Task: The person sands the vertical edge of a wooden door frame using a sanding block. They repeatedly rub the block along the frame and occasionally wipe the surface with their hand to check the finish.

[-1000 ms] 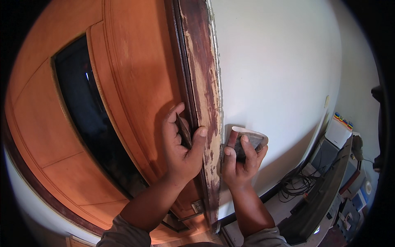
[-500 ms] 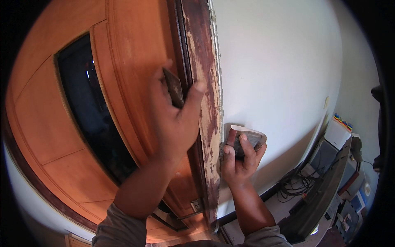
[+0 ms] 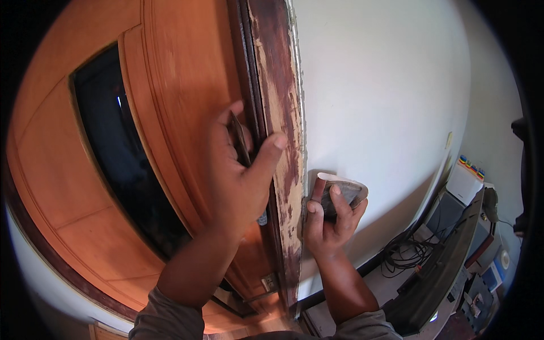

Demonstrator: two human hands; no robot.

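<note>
Beside the edge of the dark brown door frame (image 3: 273, 73), my left hand (image 3: 237, 175) is closed around a thin, dark, flat piece (image 3: 239, 136) whose kind I cannot make out. Its thumb lies against the front face of the frame, where the brown coat is broken by pale patches. Lower and to the right, at the wall side of the frame, my right hand (image 3: 334, 224) pinches a folded sheet of sandpaper (image 3: 345, 190) with a reddish-brown face and a grey back. That sheet curls over at its left end.
An orange wooden door (image 3: 187, 73) with a dark glass panel (image 3: 113, 124) fills the left. The white wall (image 3: 385, 85) rises to the right. At lower right are a large dark screen-like panel (image 3: 439, 272), coiled black cables (image 3: 399, 258) and a white box (image 3: 464, 184) with coloured tops.
My left hand has slid a little down along the frame edge, and the dark flat piece has turned more edge-on. My right hand and the sandpaper have stayed in place.
</note>
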